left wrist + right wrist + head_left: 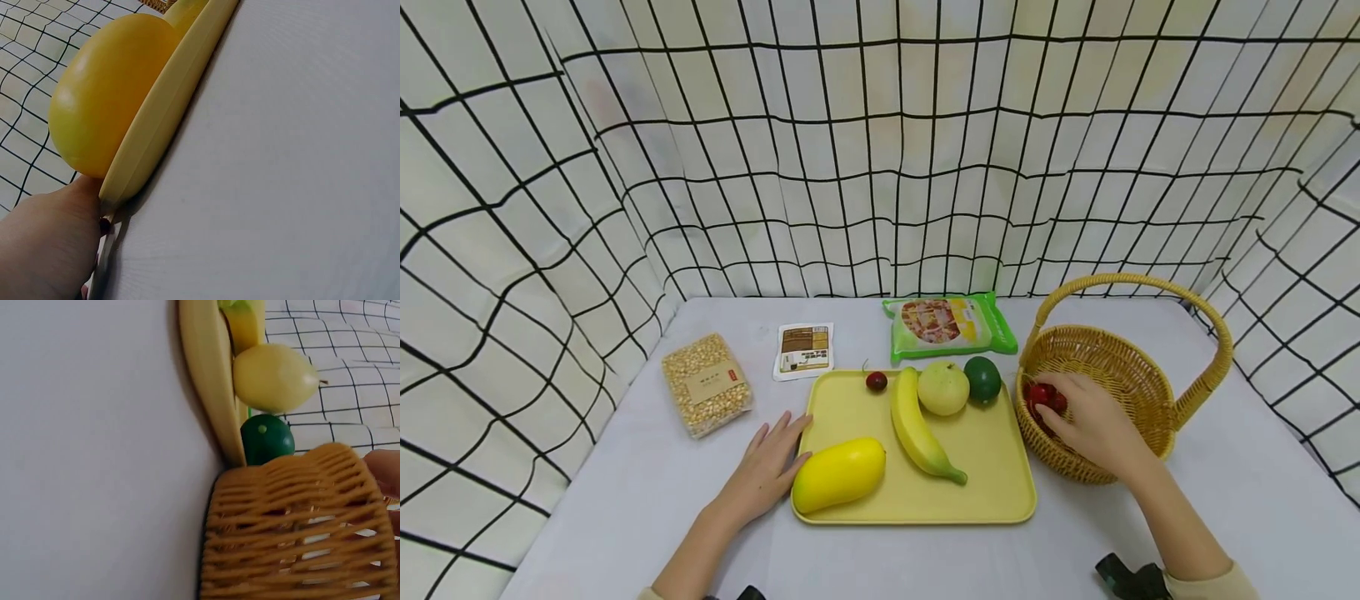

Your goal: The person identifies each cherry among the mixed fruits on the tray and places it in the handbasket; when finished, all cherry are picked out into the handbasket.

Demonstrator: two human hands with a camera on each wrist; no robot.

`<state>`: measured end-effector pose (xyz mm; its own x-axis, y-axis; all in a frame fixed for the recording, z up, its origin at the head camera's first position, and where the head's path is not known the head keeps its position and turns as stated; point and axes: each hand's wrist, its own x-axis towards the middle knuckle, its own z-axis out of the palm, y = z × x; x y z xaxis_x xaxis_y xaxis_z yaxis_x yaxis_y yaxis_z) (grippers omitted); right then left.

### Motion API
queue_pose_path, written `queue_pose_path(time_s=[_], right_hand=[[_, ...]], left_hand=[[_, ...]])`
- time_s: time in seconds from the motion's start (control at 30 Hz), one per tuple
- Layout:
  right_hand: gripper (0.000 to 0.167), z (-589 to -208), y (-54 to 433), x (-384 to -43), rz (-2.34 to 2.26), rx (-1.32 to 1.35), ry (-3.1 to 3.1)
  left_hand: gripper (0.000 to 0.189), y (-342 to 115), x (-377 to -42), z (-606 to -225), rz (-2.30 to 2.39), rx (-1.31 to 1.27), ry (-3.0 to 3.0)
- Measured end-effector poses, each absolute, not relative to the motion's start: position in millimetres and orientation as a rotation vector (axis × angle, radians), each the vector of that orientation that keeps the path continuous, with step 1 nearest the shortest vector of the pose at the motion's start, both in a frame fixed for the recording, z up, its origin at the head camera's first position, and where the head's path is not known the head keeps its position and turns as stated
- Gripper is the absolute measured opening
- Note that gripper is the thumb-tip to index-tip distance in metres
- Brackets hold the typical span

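My right hand (1093, 421) reaches into the wicker basket (1150, 367), its thumb and fingers around some red cherries (1048, 398) by the left inner wall. In the right wrist view the basket's side hides most of that hand. My left hand (767, 467) rests with spread fingers at the left edge of the yellow tray (992, 500), thumb beside a yellow mango (840, 475). Also on the tray are a banana (917, 429), a pale green round fruit (943, 388), a dark green round fruit (982, 379) and a single cherry (876, 382) with a stem.
A green snack bag (951, 325) lies behind the tray, with a small white and brown packet (803, 350) to its left. A clear pack of yellow kernels (707, 385) is at the left. Black netting over white cloth surrounds the table's back and sides.
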<state>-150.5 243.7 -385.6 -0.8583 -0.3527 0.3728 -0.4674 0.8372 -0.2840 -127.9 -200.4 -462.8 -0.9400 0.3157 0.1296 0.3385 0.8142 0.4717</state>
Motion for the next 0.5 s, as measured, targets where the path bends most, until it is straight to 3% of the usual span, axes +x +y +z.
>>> queue_pose_path(time_s=[0.5], right_hand=[[0.035,-404,269,-150,0.545,0.54,-2.869]], left_hand=[[0.053,-201,-127,-462,-0.793,-0.536,-2.945]])
